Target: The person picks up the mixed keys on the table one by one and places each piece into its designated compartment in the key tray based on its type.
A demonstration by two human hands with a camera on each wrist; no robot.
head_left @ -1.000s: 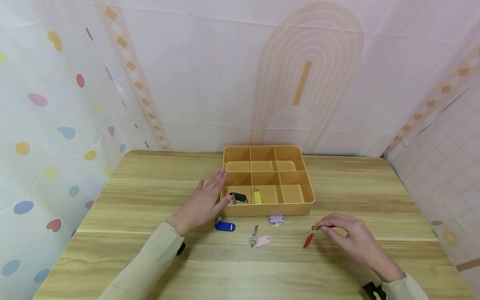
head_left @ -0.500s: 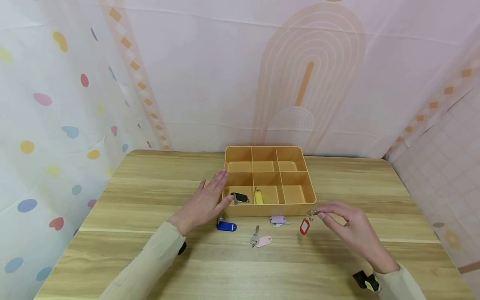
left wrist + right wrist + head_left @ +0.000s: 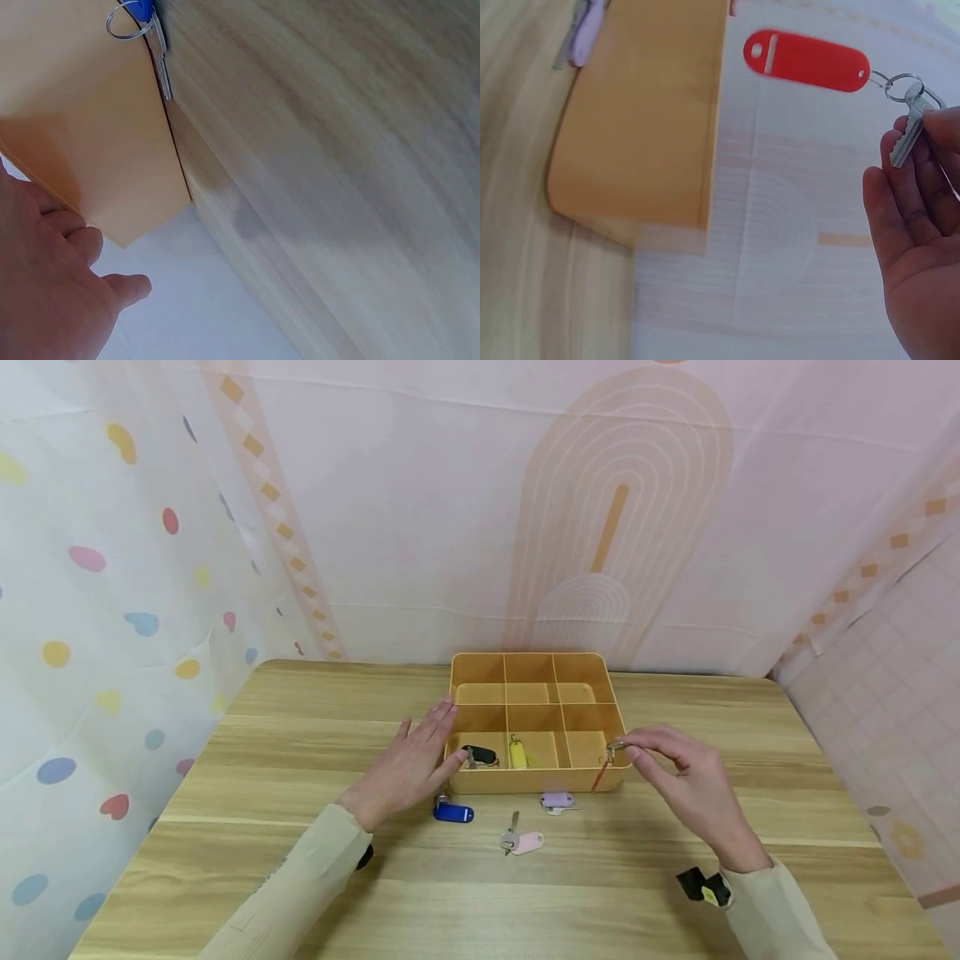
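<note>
My right hand point(image 3: 686, 785) pinches a key point(image 3: 910, 135) between thumb and fingers. From its ring dangles a red key tag point(image 3: 806, 61), which in the head view hangs over the front right corner of the orange divided box point(image 3: 536, 780). Against the box's left side rests my left hand point(image 3: 405, 768), fingers straight along the rim and thumb at the front left corner. Inside the box, a black key tag point(image 3: 480, 754) with its key lies in the front left compartment, and a yellow key tag point(image 3: 518, 754) in the front middle one.
In front of the box lie a blue key tag point(image 3: 453, 812), a lilac key tag point(image 3: 557, 798) and a pale pink key tag point(image 3: 528, 842), each with a key. The wooden table point(image 3: 315, 718) ends at patterned cloth point(image 3: 405, 527) behind.
My right hand has lifted the key with the red tag up and away from me, from above the table to the box's front right corner. My left hand stays at the box.
</note>
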